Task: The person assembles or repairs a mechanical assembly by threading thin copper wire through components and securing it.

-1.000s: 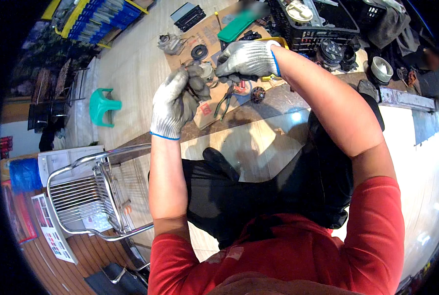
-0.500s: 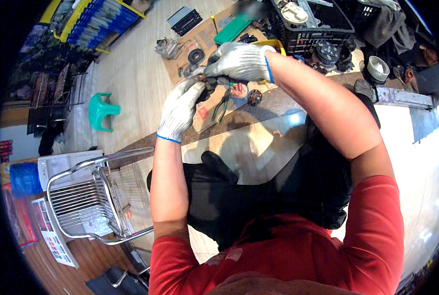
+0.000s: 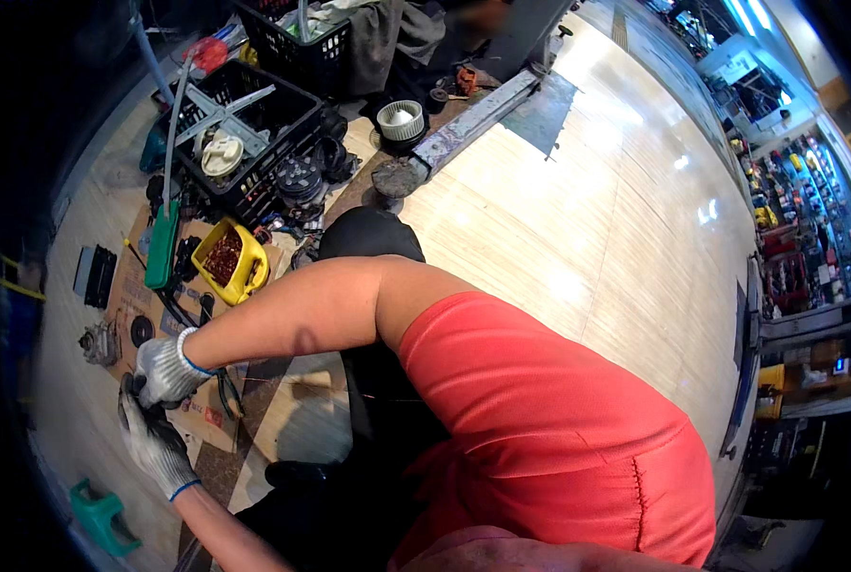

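Note:
My right hand [image 3: 165,372], in a grey-white knit glove, is closed at the left of the head view. My left hand [image 3: 157,443], gloved alike, is just below it, fingers curled against the right hand around a small dark part, mostly hidden. They are over a cardboard sheet [image 3: 204,427]. Pliers [image 3: 230,396] lie right of my hands. A metal housing [image 3: 99,345] and a black ring [image 3: 141,331] lie above them. Farther back are a green case [image 3: 162,246] and a yellow container [image 3: 227,262] of small reddish-brown pieces.
Black crates [image 3: 287,129] of parts stand at the back, beside a white fan wheel [image 3: 400,120] and a metal beam [image 3: 468,127]. A green stool [image 3: 103,520] is at lower left. Glossy tiled floor [image 3: 578,248] stretches right toward stocked shelves [image 3: 807,219]. My dark-clothed knee [image 3: 368,229] borders the parts.
The view has swung sharply to the right, bringing shelves and more floor in and shifting my hands to the lower left. My hands stay together around the small part.

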The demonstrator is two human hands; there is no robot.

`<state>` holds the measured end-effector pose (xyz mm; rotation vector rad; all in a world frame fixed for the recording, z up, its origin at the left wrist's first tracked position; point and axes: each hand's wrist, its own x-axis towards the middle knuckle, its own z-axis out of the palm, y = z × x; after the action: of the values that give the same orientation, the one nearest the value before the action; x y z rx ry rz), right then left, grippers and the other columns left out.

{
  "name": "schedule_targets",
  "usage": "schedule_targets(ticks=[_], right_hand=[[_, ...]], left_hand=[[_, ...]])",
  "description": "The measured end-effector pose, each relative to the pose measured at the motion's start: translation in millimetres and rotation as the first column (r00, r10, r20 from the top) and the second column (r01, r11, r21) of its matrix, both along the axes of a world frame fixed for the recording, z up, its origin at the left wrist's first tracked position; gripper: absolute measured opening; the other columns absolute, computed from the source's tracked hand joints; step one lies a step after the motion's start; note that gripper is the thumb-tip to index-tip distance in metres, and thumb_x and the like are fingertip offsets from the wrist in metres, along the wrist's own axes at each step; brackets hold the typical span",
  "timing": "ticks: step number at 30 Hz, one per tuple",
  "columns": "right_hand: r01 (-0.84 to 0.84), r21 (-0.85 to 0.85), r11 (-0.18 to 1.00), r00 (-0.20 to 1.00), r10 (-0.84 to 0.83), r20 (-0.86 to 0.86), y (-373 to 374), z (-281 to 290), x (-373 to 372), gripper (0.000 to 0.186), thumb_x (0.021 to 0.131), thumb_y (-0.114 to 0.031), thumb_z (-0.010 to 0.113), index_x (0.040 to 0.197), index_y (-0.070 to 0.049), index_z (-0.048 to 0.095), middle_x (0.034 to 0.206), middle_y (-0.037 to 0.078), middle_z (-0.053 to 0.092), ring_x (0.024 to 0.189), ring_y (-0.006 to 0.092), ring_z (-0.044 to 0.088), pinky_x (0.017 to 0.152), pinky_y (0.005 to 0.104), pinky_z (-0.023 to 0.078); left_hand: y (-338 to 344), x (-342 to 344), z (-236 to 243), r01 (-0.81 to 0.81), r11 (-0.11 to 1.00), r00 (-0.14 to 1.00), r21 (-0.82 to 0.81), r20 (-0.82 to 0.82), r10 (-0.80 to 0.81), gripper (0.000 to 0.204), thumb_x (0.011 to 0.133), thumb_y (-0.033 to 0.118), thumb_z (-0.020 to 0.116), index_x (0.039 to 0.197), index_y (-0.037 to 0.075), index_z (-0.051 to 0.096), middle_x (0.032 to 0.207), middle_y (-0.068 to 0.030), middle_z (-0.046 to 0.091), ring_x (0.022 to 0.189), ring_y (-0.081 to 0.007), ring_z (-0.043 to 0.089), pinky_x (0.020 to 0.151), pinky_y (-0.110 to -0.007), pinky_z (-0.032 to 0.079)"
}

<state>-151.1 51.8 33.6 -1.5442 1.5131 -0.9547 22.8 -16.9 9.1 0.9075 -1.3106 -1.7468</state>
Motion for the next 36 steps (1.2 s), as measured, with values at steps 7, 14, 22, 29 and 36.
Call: schedule_targets(ticks=[7,14,22,29,36], right_hand=[[-0.045,-0.006,0.999,0.988,0.043,-0.146,3,0,5,0.031,0.089,-0.035,0.064,0.105,-0.010,0.074,0.098,0.016,0.072,0.090,0.0345,0.068,0.077,0.0443,0.053],[-0.106,-0.248,0.963,0.987,0.072,-0.145,3,-32,3,0.027,0.085,-0.031,0.065,0.098,-0.009,0.073,0.087,0.018,0.070,0.081,0.0350,0.067,0.072,0.0446,0.052],[-0.095,0.110,0.989,0.995,0.096,-0.007,12,1,2,0.039,0.080,-0.042,0.067,0.093,-0.006,0.076,0.089,0.015,0.073,0.086,0.0298,0.068,0.077,0.0440,0.053],[-0.234,0.345,0.909,0.902,0.071,0.426,38,24,-4,0.020,0.094,-0.024,0.069,0.104,-0.008,0.073,0.073,0.000,0.067,0.055,0.0062,0.059,0.045,0.0217,0.046],[-0.243,0.298,0.923,0.895,0.095,0.435,36,6,-26,0.027,0.094,-0.028,0.069,0.108,-0.005,0.070,0.070,-0.001,0.064,0.052,0.0061,0.056,0.043,0.0220,0.044]], left_hand=[[6,-4,19,-0.016,1.000,1.000,-0.019,0.016,0.017,0.051,0.104,0.030,0.053,0.141,-0.005,0.048,0.136,-0.0168,0.057,0.123,-0.0267,0.055,0.107,-0.041,0.042],[-13,3,-1,0.111,0.993,0.969,0.041,-0.226,-0.098,0.047,0.103,0.030,0.054,0.137,-0.002,0.052,0.127,-0.0142,0.063,0.114,-0.0262,0.060,0.099,-0.043,0.047],[-11,12,30,-0.076,0.951,0.966,0.301,-0.214,0.145,0.049,0.105,0.032,0.046,0.146,0.006,0.047,0.145,-0.0133,0.051,0.132,-0.0313,0.048,0.114,-0.049,0.035],[-21,29,49,-0.186,0.951,0.912,0.249,-0.316,0.261,0.030,0.102,0.019,0.053,0.121,-0.003,0.062,0.120,-0.0173,0.066,0.116,-0.0318,0.061,0.102,-0.045,0.049],[-41,36,54,-0.254,0.945,0.878,0.206,-0.361,0.315,0.032,0.104,0.019,0.047,0.121,-0.006,0.059,0.117,-0.0185,0.066,0.110,-0.0365,0.062,0.099,-0.052,0.051]])
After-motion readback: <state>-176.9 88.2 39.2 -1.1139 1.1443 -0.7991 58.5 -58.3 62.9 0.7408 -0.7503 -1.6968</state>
